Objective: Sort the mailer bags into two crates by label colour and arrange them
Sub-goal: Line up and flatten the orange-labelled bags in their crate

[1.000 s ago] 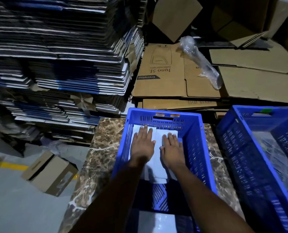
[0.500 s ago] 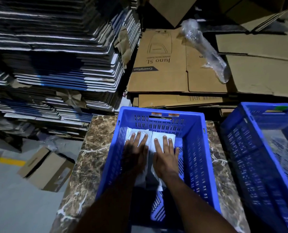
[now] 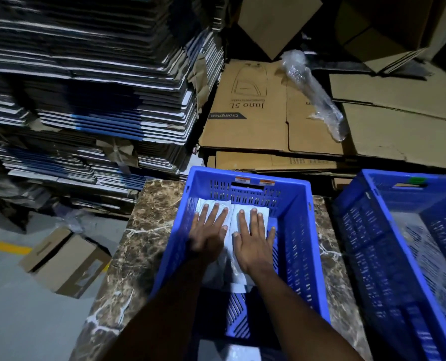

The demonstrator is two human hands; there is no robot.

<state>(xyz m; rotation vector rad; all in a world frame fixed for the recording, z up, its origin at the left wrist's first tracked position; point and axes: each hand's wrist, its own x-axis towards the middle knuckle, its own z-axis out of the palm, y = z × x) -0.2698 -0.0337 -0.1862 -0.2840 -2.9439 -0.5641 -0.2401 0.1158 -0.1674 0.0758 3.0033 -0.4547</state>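
We're in a dim storeroom, walls of flattened cardboard all around: a tall stack of blue-and-white flat sheets (image 3: 91,95) towers at 10 o'clock, brown flattened cartons (image 3: 255,110) lie at 12 o'clock, and a crumpled roll of clear plastic wrap (image 3: 313,92) sits across them at 1 o'clock. Down on the grey floor at 8 o'clock, a small brown box (image 3: 63,261) lies tilted beside a yellow line.

Dead centre, a brown marble-patterned table (image 3: 141,246) carries 2 blue slatted crates. We're looking straight into the left crate (image 3: 297,246), and inside it, against its far wall, lie white mailer bags (image 3: 248,212), side by side and flat on the bottom. Both hands are down on them. The left hand (image 3: 209,230) lies with fingers spread and straight, palm pressing on the left bag, a little blurred at the wrist. The right hand (image 3: 253,243) lies just beside it, fingers straight and fanned, flat on the right bag, little finger out toward the crate's right wall. Neither hand curls round anything.

At 3 o'clock stands the right crate (image 3: 373,230), just beside the first, with something pale inside that we can't make out.
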